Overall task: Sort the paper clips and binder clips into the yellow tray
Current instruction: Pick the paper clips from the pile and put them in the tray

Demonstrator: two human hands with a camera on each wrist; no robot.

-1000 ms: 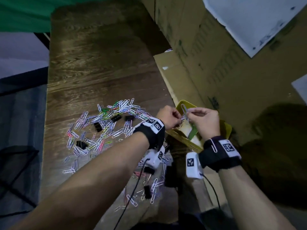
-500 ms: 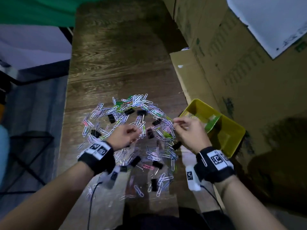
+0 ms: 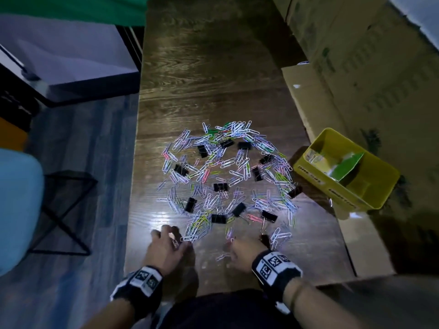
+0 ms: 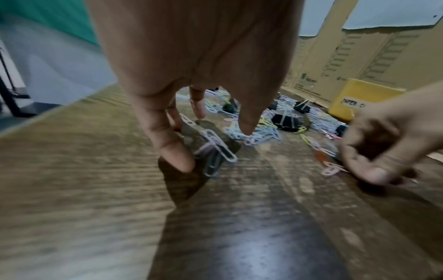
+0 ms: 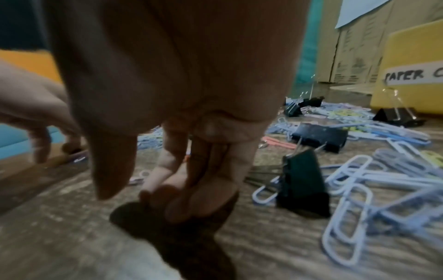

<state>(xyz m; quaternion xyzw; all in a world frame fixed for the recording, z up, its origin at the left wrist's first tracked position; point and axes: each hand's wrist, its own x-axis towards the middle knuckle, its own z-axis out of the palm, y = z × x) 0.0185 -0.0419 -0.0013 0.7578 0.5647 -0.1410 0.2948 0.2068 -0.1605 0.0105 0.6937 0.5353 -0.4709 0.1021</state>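
Note:
A pile of coloured paper clips (image 3: 228, 172) mixed with black binder clips (image 3: 220, 187) covers the middle of the wooden table. The yellow tray (image 3: 316, 179) stands to the right of the pile, with a green divider (image 3: 349, 165) and a few clips in its far compartment. My left hand (image 3: 173, 238) is at the pile's near left edge. Its straight fingers (image 4: 172, 151) touch the table beside a few pale clips (image 4: 215, 149), with the thumb held apart. My right hand (image 3: 231, 243), curled at the near edge, pinches a pink and white paper clip (image 4: 332, 168) against the table.
Cardboard boxes (image 3: 356, 67) wall off the right side, and a flat cardboard sheet (image 3: 306, 96) lies under the tray. The table's left edge (image 3: 135, 186) drops to the floor, where a black wire stand (image 3: 64, 210) and a light blue seat (image 3: 16, 205) are. A binder clip (image 5: 302, 183) stands just right of my right hand.
Both hands have left the yellow tray and come back across the pile to its near edge. The right hand has closed on a clip there.

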